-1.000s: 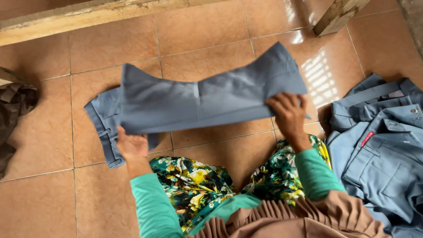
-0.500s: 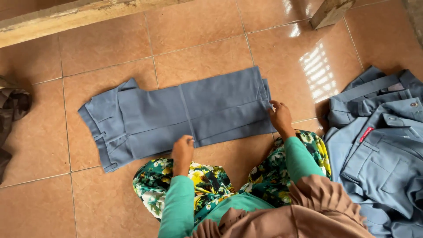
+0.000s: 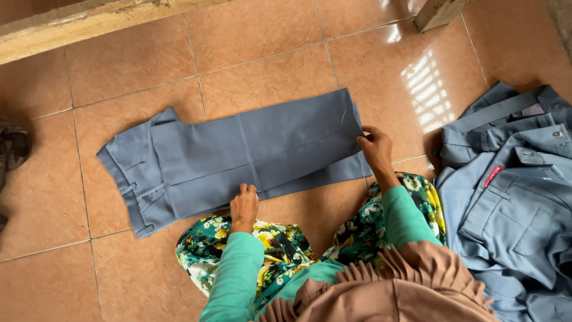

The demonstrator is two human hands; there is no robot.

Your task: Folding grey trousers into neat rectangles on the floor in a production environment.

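A pair of blue-grey trousers (image 3: pixel 238 158) lies folded flat on the brown tiled floor (image 3: pixel 268 65), waistband to the left, leg ends to the right. My left hand (image 3: pixel 244 206) rests on the near edge of the trousers at their middle, fingers curled on the cloth. At the right end my right hand (image 3: pixel 375 149) grips the trouser hems. Both arms wear green sleeves, and my lap shows a green floral cloth (image 3: pixel 280 244).
A heap of blue-grey garments (image 3: pixel 512 191) lies on the floor at the right. A dark cloth (image 3: pixel 12 149) shows at the left edge. A pale concrete ledge (image 3: pixel 89 24) runs along the top, with a wooden post (image 3: pixel 438 12) at top right.
The trousers, held up off the floor a second ago, were laid flat. My left hand moved from the waistband end to the middle of the near edge; my right stays at the hems.
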